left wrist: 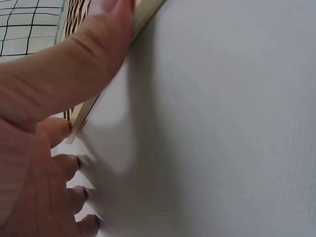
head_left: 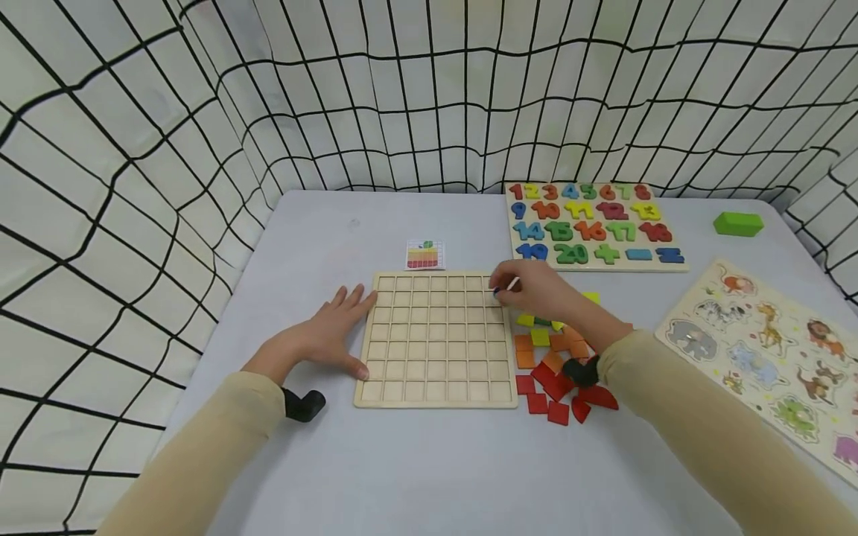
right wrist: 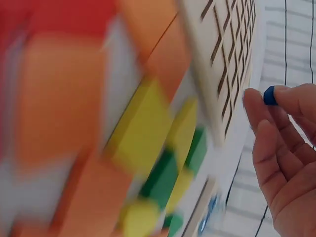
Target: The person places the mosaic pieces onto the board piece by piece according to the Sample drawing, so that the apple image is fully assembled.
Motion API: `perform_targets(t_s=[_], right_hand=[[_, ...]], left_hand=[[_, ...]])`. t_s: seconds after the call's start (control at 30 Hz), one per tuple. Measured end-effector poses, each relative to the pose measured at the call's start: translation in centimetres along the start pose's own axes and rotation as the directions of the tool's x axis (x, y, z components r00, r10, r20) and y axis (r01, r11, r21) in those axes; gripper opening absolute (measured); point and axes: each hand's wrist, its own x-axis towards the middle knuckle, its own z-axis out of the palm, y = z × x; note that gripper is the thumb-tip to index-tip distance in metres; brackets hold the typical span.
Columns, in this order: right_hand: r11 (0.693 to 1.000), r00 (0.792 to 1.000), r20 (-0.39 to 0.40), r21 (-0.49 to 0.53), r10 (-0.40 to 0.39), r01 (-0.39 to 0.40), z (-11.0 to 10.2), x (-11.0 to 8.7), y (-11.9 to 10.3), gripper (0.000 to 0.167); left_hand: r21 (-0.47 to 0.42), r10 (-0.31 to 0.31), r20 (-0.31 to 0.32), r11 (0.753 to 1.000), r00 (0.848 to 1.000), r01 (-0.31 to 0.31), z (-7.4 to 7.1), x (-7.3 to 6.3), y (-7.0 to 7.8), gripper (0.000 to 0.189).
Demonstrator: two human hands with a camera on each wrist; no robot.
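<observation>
A square wooden grid board [head_left: 439,342] lies flat on the table. My left hand [head_left: 328,331] rests at its left side with fingers spread; in the left wrist view the thumb [left wrist: 94,54] lies on the board's edge. Over the far right corner of the grid, my right hand [head_left: 532,289] pinches a small blue block [right wrist: 269,96] between thumb and fingertips. Most of that block is hidden by the fingers. Loose red pieces [head_left: 558,412], orange pieces [head_left: 525,359] and yellow pieces [head_left: 540,337] lie right of the board, partly under my right forearm; green pieces [right wrist: 159,178] are among them.
A small picture card [head_left: 425,254] lies beyond the board. Behind to the right are a number puzzle [head_left: 596,264] and a green block [head_left: 738,223]. An animal puzzle [head_left: 731,342] sits at the right. Black netting [head_left: 436,104] hangs around the table.
</observation>
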Motion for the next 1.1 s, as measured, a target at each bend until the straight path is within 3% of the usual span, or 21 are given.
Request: perform_targets(t_s=[0.13,0.27,0.43,0.6,1.1], right_hand=[[0.996,0.999,0.019,0.081,-0.040,0.038,1.8,3.2,-2.2,0.011],[0.989,0.998,0.043,0.147,-0.034,0.027,3.3,5.9,-3.8,0.008],[0.995,0.996,0.086,0.096,-0.019,0.011,4.9,8.2,-5.1,0.007],[1.000,0.993,0.115,0.010,-0.029,0.028,5.9,9.2,-6.2,0.007],[0.998,0.990,0.135,-0.048,-0.030,0.036,6.7,9.6,-6.3,0.007]], left_hand=[[0.005,0.003,0.002,1.000,1.000,-0.003,0.0,0.0,0.0,0.133],[-0.012,-0.003,0.006,1.000,1.000,0.003,0.1,-0.1,0.0,0.132],[-0.003,-0.003,0.009,1.000,1.000,0.003,0.1,-0.2,0.0,0.132],[0.004,0.012,0.009,1.000,1.000,-0.012,-0.2,-0.3,0.1,0.132],[0.001,-0.003,0.001,1.000,1.000,0.003,0.1,-0.3,-0.1,0.132]])
